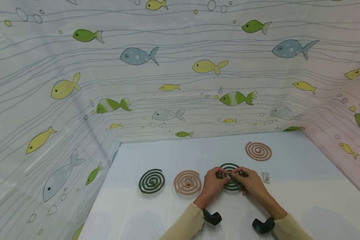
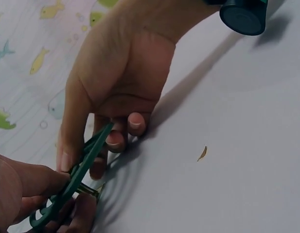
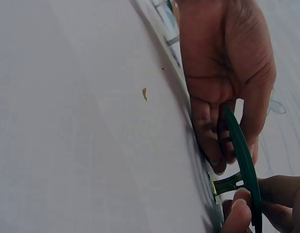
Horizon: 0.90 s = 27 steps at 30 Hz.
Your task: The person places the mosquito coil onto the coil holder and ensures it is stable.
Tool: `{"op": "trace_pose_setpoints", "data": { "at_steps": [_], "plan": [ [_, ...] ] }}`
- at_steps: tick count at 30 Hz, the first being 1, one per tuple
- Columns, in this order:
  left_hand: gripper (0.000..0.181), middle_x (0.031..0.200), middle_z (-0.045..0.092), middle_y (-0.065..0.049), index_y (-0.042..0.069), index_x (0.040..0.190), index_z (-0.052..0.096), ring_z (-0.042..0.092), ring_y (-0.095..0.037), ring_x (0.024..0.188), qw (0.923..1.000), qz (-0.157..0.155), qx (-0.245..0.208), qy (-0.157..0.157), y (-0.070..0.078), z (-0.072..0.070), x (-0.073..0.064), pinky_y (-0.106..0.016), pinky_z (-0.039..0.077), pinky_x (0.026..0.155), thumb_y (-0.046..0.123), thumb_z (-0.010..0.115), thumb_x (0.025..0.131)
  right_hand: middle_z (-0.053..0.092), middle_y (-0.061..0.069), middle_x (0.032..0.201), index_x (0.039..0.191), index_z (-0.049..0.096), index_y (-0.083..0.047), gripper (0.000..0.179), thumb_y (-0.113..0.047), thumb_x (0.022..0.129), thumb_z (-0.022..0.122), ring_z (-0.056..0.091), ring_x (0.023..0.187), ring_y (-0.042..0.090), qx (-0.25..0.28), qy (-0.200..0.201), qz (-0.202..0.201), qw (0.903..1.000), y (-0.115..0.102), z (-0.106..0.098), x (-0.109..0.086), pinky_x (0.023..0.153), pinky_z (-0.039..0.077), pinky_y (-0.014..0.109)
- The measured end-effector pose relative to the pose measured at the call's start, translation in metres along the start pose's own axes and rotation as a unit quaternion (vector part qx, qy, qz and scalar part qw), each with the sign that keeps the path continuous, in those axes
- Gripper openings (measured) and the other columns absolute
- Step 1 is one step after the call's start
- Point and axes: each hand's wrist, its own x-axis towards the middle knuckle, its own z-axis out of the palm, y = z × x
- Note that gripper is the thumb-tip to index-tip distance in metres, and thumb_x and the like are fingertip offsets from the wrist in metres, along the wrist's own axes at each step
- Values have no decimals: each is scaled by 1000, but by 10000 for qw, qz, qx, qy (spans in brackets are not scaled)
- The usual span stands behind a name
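A dark green mosquito coil (image 1: 232, 187) is held just above the white table by both hands. My left hand (image 1: 211, 185) pinches its left side between thumb and fingers. From the other side, my right hand (image 1: 253, 184) grips it, thumb near the centre. In the right wrist view the coil (image 3: 243, 155) appears edge-on, with a small metal stand (image 3: 228, 184) jutting from its underside near the left fingertips. The left wrist view shows the same coil (image 2: 77, 178) tilted between the two hands; its centre is partly covered by fingers.
Left of the hands lie another green coil (image 1: 151, 181) and a tan coil (image 1: 187, 182), each with a metal piece at its centre. A second tan coil (image 1: 258, 151) lies at the back right. A loose metal stand (image 1: 265, 177) sits beside the right hand. Fish-printed sheeting (image 1: 168, 100) walls the table.
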Motion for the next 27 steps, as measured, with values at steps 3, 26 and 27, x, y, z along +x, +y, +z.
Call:
{"op": "trace_pose_setpoints", "data": {
  "at_steps": [3, 26, 27],
  "plan": [
    [16, 97, 66, 5, 15, 104, 75, 57, -10, 92, 10000, 33, -21, -26, 0, 0, 0, -28, 47, 81, 15, 81, 89, 60, 11, 83, 121, 70, -11, 29, -30, 99, 72, 55, 56, 19, 109, -192, -27, 9998, 3, -4, 0, 49, 53, 36],
    [28, 117, 59, -9, 11, 117, 71, 58, -25, 110, 9940, 705, 814, 207, 11, -10, 0, -32, 47, 88, 14, 77, 90, 59, 24, 134, 132, 65, -10, 36, -22, 99, 72, 67, 105, 32, -662, -61, -621, 9959, -5, -25, -14, 66, 57, 34],
    [28, 118, 59, -10, 11, 118, 71, 59, -26, 111, 9936, 722, 832, 236, 11, -11, 0, -31, 48, 88, 14, 77, 90, 59, 23, 134, 131, 66, -10, 35, -23, 99, 72, 67, 104, 30, -740, -30, -643, 9952, -6, -26, -15, 66, 57, 34]
  ]
}}
